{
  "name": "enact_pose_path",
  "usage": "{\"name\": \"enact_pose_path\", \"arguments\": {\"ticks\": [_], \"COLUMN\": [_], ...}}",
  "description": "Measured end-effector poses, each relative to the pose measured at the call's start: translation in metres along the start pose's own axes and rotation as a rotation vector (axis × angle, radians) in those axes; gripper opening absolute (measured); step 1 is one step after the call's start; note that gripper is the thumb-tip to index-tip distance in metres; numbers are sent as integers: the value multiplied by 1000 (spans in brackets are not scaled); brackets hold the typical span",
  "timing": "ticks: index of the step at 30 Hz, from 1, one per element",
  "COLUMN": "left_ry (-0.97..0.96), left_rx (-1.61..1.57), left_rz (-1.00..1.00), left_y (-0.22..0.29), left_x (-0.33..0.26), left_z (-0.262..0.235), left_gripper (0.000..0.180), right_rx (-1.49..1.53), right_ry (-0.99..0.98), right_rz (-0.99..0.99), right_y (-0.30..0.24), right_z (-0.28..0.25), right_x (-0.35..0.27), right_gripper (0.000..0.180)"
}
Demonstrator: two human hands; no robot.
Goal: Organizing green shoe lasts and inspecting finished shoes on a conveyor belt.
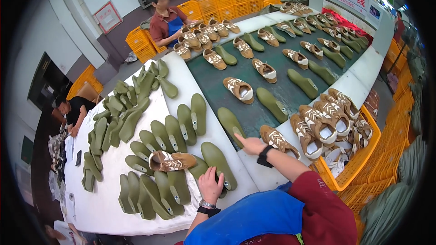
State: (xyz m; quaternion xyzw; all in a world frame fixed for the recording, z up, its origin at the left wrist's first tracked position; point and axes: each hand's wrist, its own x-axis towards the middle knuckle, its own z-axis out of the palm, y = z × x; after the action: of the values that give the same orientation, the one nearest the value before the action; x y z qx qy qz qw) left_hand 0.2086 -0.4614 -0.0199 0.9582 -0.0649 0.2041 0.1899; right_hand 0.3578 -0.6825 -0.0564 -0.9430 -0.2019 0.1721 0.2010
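Head view: left hand (211,185) rests on green shoe lasts (218,159), near side of white table (101,199); grip unclear. Right hand (252,145), index extended, at single last (228,120), belt (206,78) near-left corner; grip cannot be told

Maroon shirt (324,204), blue apron (250,218), black wristbands (265,156)

I have left forearm (198,220) rising short and steep from lower edge, metal watch (207,204) and black band (209,210) at wrist. Left hand (210,185) back up, fingers bent and pointing away from me, thumb out to right; fingertips partly hidden, grip unclear to me. My right forearm (287,162) bare below dark red sleeve (320,204), slanting forward and leftward. Black wristband (265,156). Right hand (252,145) ahead of left, index finger (240,138) extended forward-left, remaining fingers largely hidden from me.
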Motion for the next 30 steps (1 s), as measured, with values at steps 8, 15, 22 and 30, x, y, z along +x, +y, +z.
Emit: {"name": "enact_pose_path", "arguments": {"ticks": [8, 15, 22, 30], "left_ry": [1, 14, 43, 64], "left_rx": [-35, -28, -34, -75], "left_rz": [-12, -24, -24, -29], "left_y": [-2, -4, -3, -5], "left_x": [-2, -4, -4, -4], "left_z": [-4, -2, -6, -6], "left_gripper": [37, 37, 36, 36], "right_rx": [-116, 31, -48, -52], "right_ry": [277, 578, 215, 102], "right_rz": [101, 203, 370, 191], "right_y": [15, 20, 47, 46], "right_z": [-37, -32, -21, -30], "right_x": [-157, -201, -201, -201], "right_gripper": [28, 38, 33, 29]}}
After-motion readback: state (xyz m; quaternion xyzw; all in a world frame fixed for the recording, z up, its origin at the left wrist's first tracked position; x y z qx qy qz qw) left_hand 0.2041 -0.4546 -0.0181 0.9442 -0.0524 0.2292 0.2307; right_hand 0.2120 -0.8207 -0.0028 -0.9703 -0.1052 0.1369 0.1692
